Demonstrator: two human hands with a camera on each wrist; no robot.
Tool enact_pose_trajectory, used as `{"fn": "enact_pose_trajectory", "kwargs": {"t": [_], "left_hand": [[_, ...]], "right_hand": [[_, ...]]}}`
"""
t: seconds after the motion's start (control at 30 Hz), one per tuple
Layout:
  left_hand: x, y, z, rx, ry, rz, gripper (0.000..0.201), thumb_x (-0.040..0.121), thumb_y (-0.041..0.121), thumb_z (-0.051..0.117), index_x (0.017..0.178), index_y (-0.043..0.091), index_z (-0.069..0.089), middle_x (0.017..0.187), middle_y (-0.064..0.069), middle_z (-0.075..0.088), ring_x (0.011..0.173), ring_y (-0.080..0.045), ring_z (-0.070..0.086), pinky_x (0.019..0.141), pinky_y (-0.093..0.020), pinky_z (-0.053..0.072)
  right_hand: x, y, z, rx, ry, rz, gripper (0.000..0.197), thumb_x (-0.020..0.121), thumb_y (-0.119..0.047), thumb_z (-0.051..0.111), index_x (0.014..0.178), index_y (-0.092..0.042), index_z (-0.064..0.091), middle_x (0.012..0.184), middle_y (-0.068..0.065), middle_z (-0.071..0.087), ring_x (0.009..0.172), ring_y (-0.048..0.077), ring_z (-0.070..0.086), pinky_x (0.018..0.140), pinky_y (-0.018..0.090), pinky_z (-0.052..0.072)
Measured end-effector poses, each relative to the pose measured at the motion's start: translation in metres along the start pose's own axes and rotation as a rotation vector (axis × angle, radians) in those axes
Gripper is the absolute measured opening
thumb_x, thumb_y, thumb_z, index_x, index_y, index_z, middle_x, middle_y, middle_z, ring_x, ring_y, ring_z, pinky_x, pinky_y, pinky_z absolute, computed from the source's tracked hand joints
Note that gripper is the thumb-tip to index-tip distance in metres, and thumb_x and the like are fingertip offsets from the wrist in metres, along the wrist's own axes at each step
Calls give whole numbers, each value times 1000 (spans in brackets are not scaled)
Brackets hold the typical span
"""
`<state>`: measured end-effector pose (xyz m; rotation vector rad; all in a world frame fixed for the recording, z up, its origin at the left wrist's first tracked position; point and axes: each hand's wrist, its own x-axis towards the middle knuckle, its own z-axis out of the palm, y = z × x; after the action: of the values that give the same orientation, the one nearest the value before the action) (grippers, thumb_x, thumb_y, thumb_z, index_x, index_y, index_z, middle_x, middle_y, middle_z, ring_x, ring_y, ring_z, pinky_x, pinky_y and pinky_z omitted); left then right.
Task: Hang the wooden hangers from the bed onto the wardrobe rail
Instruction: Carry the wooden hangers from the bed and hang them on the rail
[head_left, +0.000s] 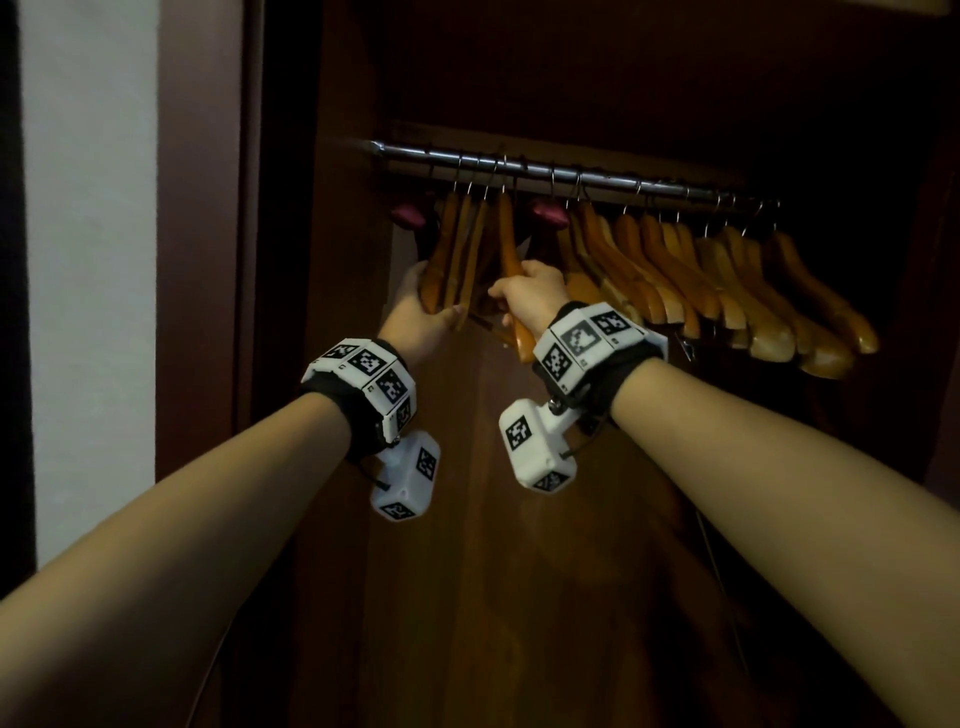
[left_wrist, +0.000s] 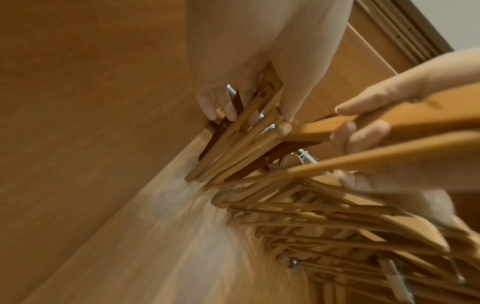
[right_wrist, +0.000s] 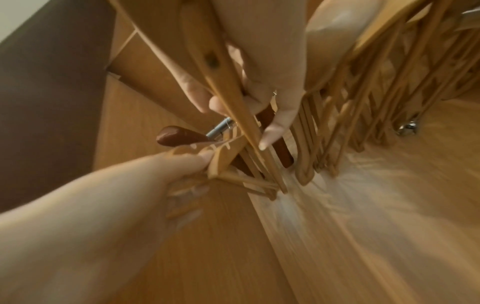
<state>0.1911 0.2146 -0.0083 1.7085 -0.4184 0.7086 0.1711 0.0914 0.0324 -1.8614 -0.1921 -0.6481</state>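
Note:
A steel wardrobe rail (head_left: 550, 169) carries many wooden hangers. My left hand (head_left: 423, 304) grips a bunch of three hangers (head_left: 460, 249) near the rail's left end, fingers and thumb wrapped round their lower arms (left_wrist: 249, 115). Just to the right, my right hand (head_left: 530, 296) holds a single wooden hanger (head_left: 508, 244) by its arm, its hook up at the rail. In the right wrist view the fingers (right_wrist: 275, 127) curl round that hanger (right_wrist: 228, 96). A long row of hung hangers (head_left: 727, 280) fills the rail to the right.
Two dark padded hangers (head_left: 548, 213) hang among the wooden ones. The wardrobe's side wall (head_left: 343, 260) stands close on the left, and its back panel (head_left: 519, 467) lies behind my wrists. A pale room wall (head_left: 93, 260) shows at far left.

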Motion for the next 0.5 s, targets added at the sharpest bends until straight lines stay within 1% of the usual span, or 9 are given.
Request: {"fn": "enact_pose_trajectory", "kwargs": {"t": [0.07,0.13,0.2,0.27,0.33,0.37,0.4,0.47,0.5], "left_hand": [[2,-4,-4,12,17,6,61,89,10,59,143,16,31,126,0,49,116,-13,46,84,-12,31],[2,-7,-9,22,37,15,62,88,13,62,143,18,33,132,-5,53,120,-18,49,83,-11,31],[2,-10,-14,49,44,15,62,87,19,63,143,23,35,133,-3,54,121,-18,49,86,-13,31],[2,-12,-18,51,32,12,61,88,21,62,143,25,35,134,-1,52,124,-19,47,90,-17,29],[2,-14,-21,54,8,12,61,88,20,62,143,25,36,134,-2,53,125,-20,47,92,-20,29],[2,-15,-21,57,-3,15,61,88,20,62,142,25,36,134,-2,53,125,-20,48,93,-21,29],[2,-17,-22,59,-13,10,62,87,19,63,143,25,36,134,-2,53,124,-21,48,93,-21,30],[0,-20,-23,61,-10,-2,64,87,14,64,143,24,34,135,-2,52,124,-20,47,91,-20,30],[0,-22,-24,55,2,-4,63,87,12,63,142,23,34,134,-2,52,124,-19,46,90,-19,30]], "right_hand": [[6,-6,4,7,24,-30,13,86,-10,56,98,-11,53,74,6,53,54,19,49,65,35,47],[14,-9,9,-10,27,-38,17,87,-11,56,100,-16,49,76,5,52,56,18,48,60,33,46],[22,-12,12,-3,38,-29,15,87,-10,57,100,-12,52,75,5,52,54,17,48,53,27,42],[30,-14,14,14,38,-2,6,87,-8,57,92,-8,53,72,4,51,52,16,47,45,22,39],[37,-17,16,15,42,12,8,88,-6,56,82,-9,52,68,4,50,51,15,46,38,18,38],[41,-17,17,19,45,16,8,88,-5,56,82,-8,51,68,4,49,51,15,45,34,17,37],[42,-17,17,26,47,15,4,88,-4,55,88,-5,52,68,5,48,52,15,45,32,14,36],[46,-13,18,16,49,18,14,88,-3,54,102,-3,53,74,7,50,54,14,45,30,11,34],[47,-10,18,-6,50,12,19,88,-4,54,107,-2,54,80,8,53,54,14,45,30,10,34]]}}
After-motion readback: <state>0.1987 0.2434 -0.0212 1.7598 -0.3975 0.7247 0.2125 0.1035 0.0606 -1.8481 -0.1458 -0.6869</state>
